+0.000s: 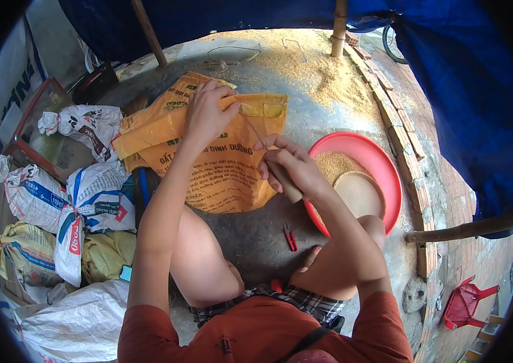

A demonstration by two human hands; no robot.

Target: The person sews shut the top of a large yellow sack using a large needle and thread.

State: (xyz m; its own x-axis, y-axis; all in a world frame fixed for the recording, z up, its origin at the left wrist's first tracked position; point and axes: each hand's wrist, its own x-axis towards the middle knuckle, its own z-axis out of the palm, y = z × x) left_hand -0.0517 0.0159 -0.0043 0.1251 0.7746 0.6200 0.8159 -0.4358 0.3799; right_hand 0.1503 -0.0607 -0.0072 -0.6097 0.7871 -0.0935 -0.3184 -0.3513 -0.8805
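Observation:
An orange woven bag [208,163] with printed text is spread in front of my knees. My left hand [210,112] grips its folded upper edge, fingers closed on it. Against the bag's right part, my right hand [285,162] is wrapped round the tan handle of a tool [287,181]; a thin metal shaft runs from it up and left over the bag. Where the tip ends is hard to make out. Red-handled snips [290,238] lie on the floor below. To the right, a red basin [391,181] holds grain and a round pale sieve [359,195].
Tied white sacks [32,196] and a yellowish sack [31,251] are piled at the left. Grain [335,81] is spread on the floor ahead. A row of bricks [403,151] runs along the right, with a bamboo pole [462,231] and a red stool [467,304] beyond.

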